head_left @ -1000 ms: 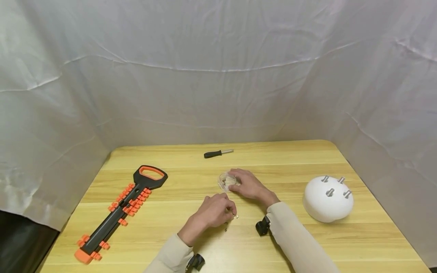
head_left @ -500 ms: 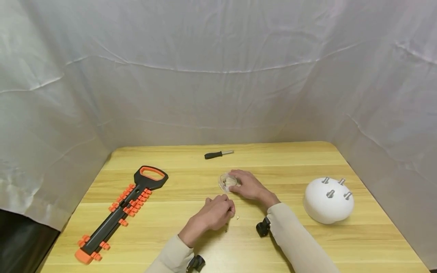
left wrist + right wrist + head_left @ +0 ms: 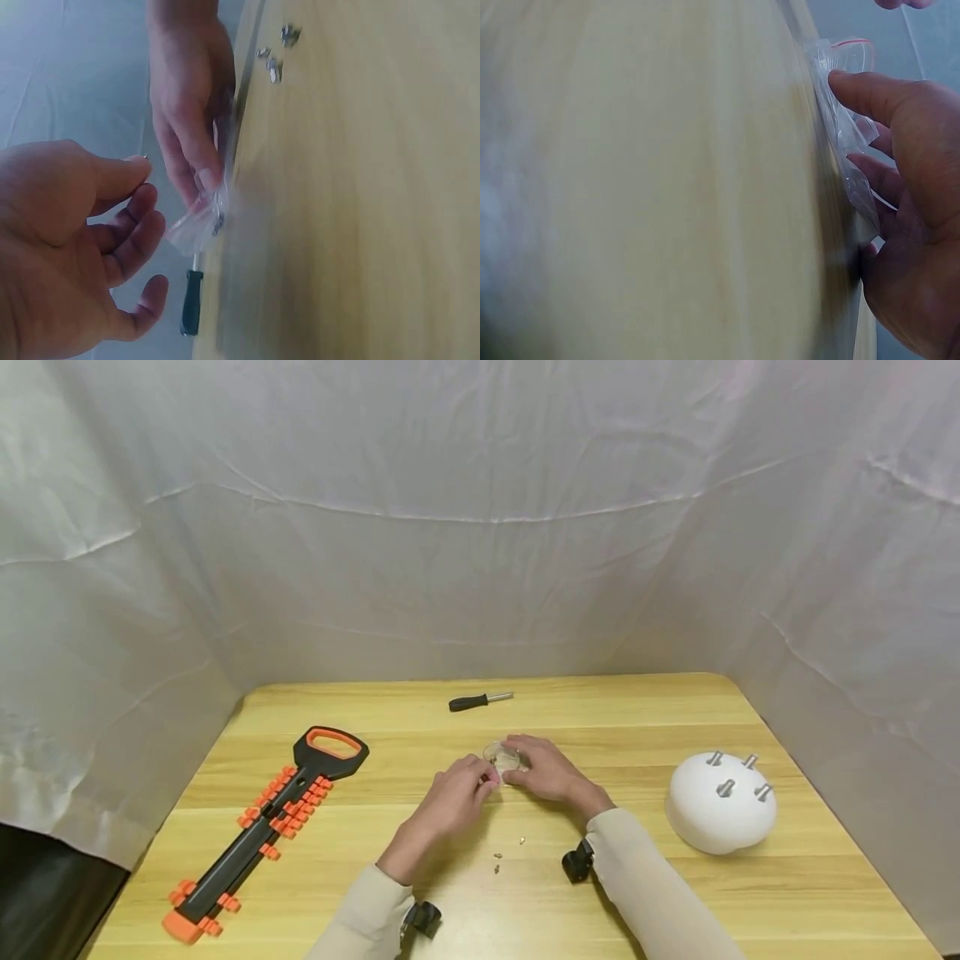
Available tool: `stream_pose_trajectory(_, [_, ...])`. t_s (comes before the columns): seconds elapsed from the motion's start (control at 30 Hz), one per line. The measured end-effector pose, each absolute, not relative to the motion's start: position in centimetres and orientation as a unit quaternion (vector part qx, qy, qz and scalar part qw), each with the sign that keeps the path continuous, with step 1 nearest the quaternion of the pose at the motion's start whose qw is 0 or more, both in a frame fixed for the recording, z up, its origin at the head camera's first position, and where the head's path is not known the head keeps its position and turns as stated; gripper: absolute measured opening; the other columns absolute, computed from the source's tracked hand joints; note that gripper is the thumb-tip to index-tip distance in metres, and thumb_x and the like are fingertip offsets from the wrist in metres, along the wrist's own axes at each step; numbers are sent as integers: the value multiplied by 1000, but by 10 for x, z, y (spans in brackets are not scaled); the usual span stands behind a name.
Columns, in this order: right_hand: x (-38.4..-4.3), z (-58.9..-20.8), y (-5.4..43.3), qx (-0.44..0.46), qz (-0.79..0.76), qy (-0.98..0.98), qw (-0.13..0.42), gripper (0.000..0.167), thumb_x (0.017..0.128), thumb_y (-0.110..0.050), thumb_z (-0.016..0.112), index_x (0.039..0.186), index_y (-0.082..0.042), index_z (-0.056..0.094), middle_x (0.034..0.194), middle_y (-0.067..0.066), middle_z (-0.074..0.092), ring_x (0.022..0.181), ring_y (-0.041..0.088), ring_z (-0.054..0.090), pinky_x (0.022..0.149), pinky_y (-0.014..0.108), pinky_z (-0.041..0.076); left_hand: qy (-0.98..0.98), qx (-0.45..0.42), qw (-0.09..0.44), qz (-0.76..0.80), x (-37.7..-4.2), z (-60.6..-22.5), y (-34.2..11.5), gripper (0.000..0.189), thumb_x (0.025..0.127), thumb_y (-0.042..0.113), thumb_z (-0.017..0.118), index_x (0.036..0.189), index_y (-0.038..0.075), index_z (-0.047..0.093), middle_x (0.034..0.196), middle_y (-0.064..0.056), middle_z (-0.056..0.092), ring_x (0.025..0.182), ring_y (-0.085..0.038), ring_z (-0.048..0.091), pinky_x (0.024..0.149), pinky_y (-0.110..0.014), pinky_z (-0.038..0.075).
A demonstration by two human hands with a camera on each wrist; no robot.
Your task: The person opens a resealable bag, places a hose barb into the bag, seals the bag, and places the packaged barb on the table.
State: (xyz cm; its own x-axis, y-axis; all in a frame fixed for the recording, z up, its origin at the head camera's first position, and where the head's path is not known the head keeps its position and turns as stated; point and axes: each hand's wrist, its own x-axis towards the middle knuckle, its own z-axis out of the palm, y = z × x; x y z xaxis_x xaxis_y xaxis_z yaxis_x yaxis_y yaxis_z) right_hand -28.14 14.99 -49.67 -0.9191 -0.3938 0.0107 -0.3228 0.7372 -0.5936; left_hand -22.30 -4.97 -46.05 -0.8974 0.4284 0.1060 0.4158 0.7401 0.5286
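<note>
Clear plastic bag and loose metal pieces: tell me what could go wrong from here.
Spilling: the clear plastic bag in the right hand looks limp and seems to have metal inside, so tipping it might drop the contents.
Scattering: the loose metal pieces lie on the table between the forearms, where a sleeve could brush them away.

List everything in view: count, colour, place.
Table: one, yellow wood, foreground.
Sheeting: count unclear, grey, around table.
Screwdriver: one, black and silver, far side.
Rack: one, black and orange, left side.
Rounded block: one, white, right side.
Bolts: four, silver, on block.
Metal pieces: three loose, metallic, near middle.
Plastic bag: one, clear, centre.
Wrist devices: two, black, wrists.
Sleeves: two, beige, forearms.
Left hand: one, bare, beside bag.
Right hand: one, bare, holding bag.
</note>
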Motion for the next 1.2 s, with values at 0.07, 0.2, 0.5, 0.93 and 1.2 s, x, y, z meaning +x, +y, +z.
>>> stream_pose_trajectory(0.07, [-282, -497, 150, -193, -306, 931, 57, 59, 89, -36, 67, 143, -19, 48, 152, 6, 41, 142, 30, 35, 116, 53, 25, 933, 218, 5, 287, -228, -462, -50, 12, 99, 24, 55, 101, 16, 64, 97, 5, 58, 91, -13, 52, 78, -40, 40])
stream_pose_trajectory(0.2, [-282, -497, 151, -191, -308, 930, 61, 59, 89, -37, 66, 143, -20, 48, 153, 5, 40, 142, 31, 34, 115, 54, 24, 934, 208, -9, 291, -237, -465, -51, 12, 99, 22, 55, 101, 15, 64, 98, 3, 58, 91, -14, 52, 77, -39, 43])
stream_pose_trajectory(0.5, [-285, -501, 153, -189, -302, 932, 61, 61, 89, -41, 66, 143, -22, 46, 154, 3, 39, 143, 29, 33, 116, 54, 24, 934, 201, -25, 295, -257, -467, -48, 12, 97, 21, 58, 100, 14, 67, 98, 0, 58, 92, -17, 55, 77, -37, 46])
stream_pose_trajectory(0.93, [-283, -499, 152, -186, -298, 934, 68, 60, 89, -42, 65, 143, -24, 46, 155, 1, 38, 144, 30, 31, 116, 55, 23, 949, 164, 4, 271, -268, -475, -42, 9, 97, 24, 59, 100, 18, 66, 100, 1, 52, 86, -13, 48, 78, -37, 42])
stream_pose_trajectory(1.2, [-283, -499, 153, -188, -298, 933, 68, 60, 90, -42, 65, 143, -24, 46, 154, 1, 38, 143, 31, 32, 115, 56, 23, 948, 156, -2, 276, -268, -476, -43, 9, 97, 27, 58, 101, 21, 65, 101, 1, 53, 86, -14, 50, 78, -38, 43])
